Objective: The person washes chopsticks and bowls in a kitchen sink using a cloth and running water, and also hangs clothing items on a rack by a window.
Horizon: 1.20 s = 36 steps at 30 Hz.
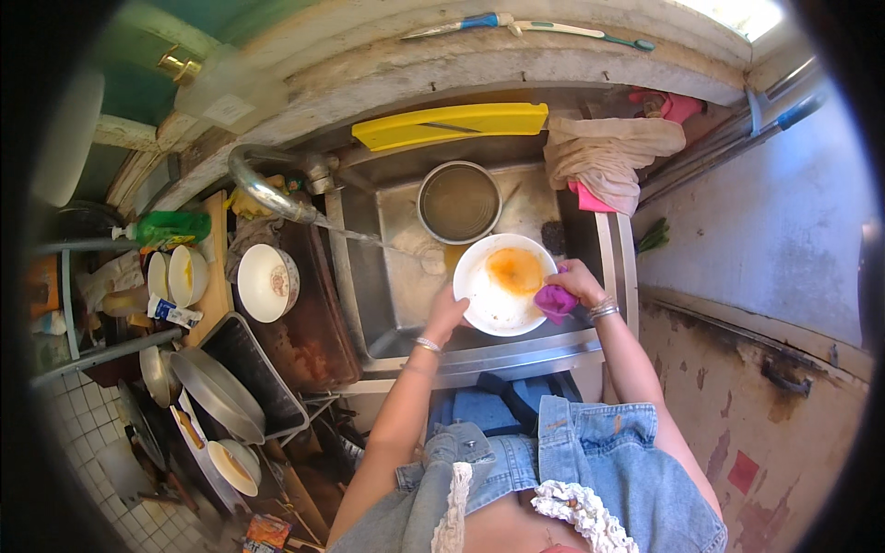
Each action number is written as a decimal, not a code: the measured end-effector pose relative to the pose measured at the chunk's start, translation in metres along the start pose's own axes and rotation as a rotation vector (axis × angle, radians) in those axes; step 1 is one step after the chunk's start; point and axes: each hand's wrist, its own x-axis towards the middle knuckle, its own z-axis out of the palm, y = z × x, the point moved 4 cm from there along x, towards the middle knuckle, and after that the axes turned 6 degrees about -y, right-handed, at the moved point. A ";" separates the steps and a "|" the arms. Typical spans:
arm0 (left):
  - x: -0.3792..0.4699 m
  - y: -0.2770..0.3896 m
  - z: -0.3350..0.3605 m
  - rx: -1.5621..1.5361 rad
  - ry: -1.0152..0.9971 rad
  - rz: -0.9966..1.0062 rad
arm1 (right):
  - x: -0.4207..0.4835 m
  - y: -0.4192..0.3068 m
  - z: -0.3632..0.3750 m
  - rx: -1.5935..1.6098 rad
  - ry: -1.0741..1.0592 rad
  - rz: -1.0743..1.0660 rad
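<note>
A white bowl (484, 304) with a pool of orange liquid and small specks inside is held over the front of a stainless steel sink (408, 297). My left hand (446, 311) grips its left rim, the thumb over the edge. At the right rim, my right hand (577, 282) clasps a purple cloth (555, 302) against the bowl. Behind the bowl, a round metal pan (460, 200) with cloudy water stands in the sink. From a curved metal faucet (266, 193), water runs into the basin, left of the bowl.
A yellow slicer (449, 126) lies along the sink's back edge. Beige cloth (608, 155) drapes over the back right corner. To the left are a patterned white bowl (266, 283), a green soap bottle (173, 228), a black tray (252, 373) and a large metal pan (218, 394).
</note>
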 end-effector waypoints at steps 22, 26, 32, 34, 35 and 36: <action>-0.002 0.032 -0.149 -0.853 -0.188 0.171 | 0.072 -0.218 0.075 0.027 -0.354 -0.274; -0.009 0.025 -0.140 -0.821 -0.141 0.124 | 0.031 -0.252 0.056 -0.224 0.176 -0.397; -0.008 0.022 -0.121 -0.617 0.151 0.443 | 0.034 -0.225 0.153 0.615 -0.370 -0.292; -0.015 0.037 -0.116 -0.607 0.206 0.504 | 0.028 -0.233 0.181 0.745 -0.441 -0.240; -0.013 0.037 -0.118 -0.573 0.244 0.543 | 0.016 -0.242 0.191 0.745 -0.456 -0.214; -0.011 0.039 -0.121 -0.534 0.281 0.589 | 0.013 -0.243 0.206 0.746 -0.513 -0.195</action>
